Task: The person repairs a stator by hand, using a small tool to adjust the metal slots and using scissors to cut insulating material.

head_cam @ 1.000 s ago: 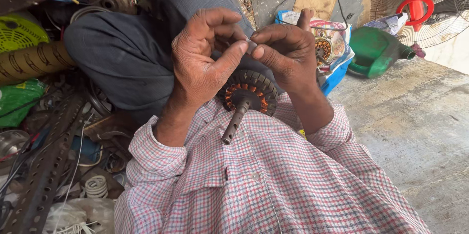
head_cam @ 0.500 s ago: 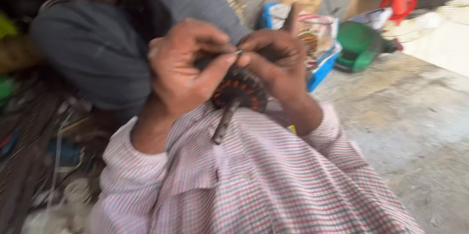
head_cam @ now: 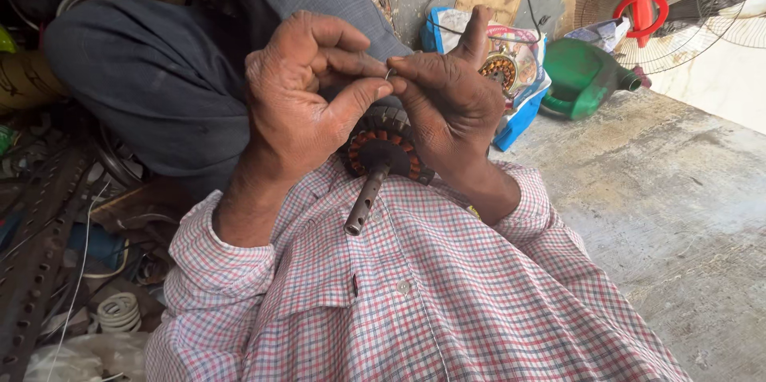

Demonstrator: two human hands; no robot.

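Checked shirt (head_cam: pixel 415 294) nearest, red-and-white, sleeves rolled back at both wrists. Motor rotor (head_cam: pixel 383 147) just beyond it, resting against the chest and lap; copper-orange windings round the core, steel shaft (head_cam: pixel 363 202) sticking down toward the shirt. Left hand (head_cam: pixel 299 103) above the rotor's left side, right hand (head_cam: pixel 451 107) above its right side, part of the rotor hidden behind both. Fingertips of the two hands meeting over the rotor, pinching a thin wire (head_cam: pixel 388 73) between them; left thumb and forefinger closed together on it, right thumb and forefinger likewise clamped on it, right thumb raised. Wire tiny, only a short loop showing. Dark grey trouser leg (head_cam: pixel 159 71) behind the left hand, knee bent. Farther left, clutter on the floor: white coil (head_cam: pixel 118 312), perforated metal strip (head_cam: pixel 36 254), loose cables. Beyond the right hand, blue-and-white bag (head_cam: pixel 515 71) holding another wound stator. Green plastic jug (head_cam: pixel 586 75) beside it on the concrete floor (head_cam: pixel 678 214). Farthest right, fan guard (head_cam: pixel 662 7) with red hub.
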